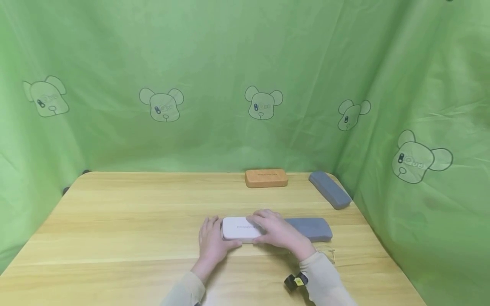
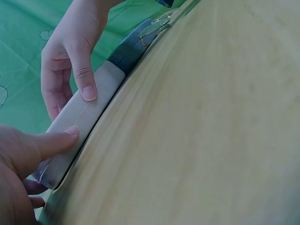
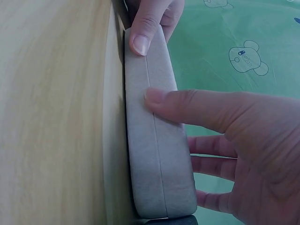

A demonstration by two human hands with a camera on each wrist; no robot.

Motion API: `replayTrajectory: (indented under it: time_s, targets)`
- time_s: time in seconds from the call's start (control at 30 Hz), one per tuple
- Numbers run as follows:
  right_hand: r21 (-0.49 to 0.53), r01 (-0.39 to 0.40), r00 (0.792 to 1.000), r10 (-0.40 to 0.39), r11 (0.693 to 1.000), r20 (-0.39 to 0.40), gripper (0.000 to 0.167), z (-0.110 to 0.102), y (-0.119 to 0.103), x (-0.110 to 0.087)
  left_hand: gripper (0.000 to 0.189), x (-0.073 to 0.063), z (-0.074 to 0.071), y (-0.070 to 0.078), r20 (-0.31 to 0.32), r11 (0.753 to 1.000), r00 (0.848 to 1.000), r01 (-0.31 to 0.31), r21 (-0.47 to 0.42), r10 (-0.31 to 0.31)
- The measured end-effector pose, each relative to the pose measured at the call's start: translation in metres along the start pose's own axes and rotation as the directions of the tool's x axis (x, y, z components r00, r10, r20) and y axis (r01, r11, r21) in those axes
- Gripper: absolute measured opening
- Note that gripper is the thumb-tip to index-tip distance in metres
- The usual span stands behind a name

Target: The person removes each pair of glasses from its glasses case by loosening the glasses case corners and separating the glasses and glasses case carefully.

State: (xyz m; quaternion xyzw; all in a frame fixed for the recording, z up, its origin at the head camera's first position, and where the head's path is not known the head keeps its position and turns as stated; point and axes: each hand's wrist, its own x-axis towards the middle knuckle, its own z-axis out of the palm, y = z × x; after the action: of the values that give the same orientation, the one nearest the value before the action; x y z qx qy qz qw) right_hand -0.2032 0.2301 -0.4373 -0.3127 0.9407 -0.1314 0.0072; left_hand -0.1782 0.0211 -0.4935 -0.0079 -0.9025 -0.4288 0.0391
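Note:
A closed white glasses case (image 1: 239, 229) with small lettering on its lid lies on the table in front of me. My left hand (image 1: 212, 243) holds its left end, the thumb pressed on the near side and the fingers round the far side. Over the right part of the case my right hand (image 1: 278, 231) grips it across its width, thumb in front. Both thumbs rest along the seam of the white case (image 3: 145, 154) in the right wrist view. A blue-grey glasses case (image 1: 311, 228) lies end to end with it on the right.
Thin-framed eyeglasses (image 2: 157, 28) lie in front of the blue-grey case, near my right wrist. An orange glasses case (image 1: 266, 178) stands at the table's back edge. Another blue-grey case (image 1: 330, 190) lies slanted at the back right corner. Green curtains (image 1: 214, 140) surround the table (image 1: 115, 238).

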Motion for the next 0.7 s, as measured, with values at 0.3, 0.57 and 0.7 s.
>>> replayTrajectory:
  time_s: [0.3, 0.57, 0.7]
  targets:
    - [-0.009, 0.05, 0.999, -0.05, 0.999, -0.007, 0.066, -0.0004, 0.0032, 0.0002, 0.093, -0.0007, -0.0008, 0.0014, -0.01, 1.0, 1.0, -0.008, 0.01, 0.008]
    - [0.04, 0.064, 0.998, -0.065, 0.997, 0.023, 0.064, -0.004, 0.0071, -0.0008, 0.093, -0.0016, -0.0014, 0.0024, -0.021, 1.0, 1.0, -0.012, 0.007, 0.013]
    - [0.069, 0.047, 0.998, -0.05, 0.997, 0.044, 0.061, -0.0054, 0.0092, -0.0025, 0.095, -0.0016, -0.001, 0.0024, -0.023, 1.0, 1.0, -0.008, 0.004, 0.008]
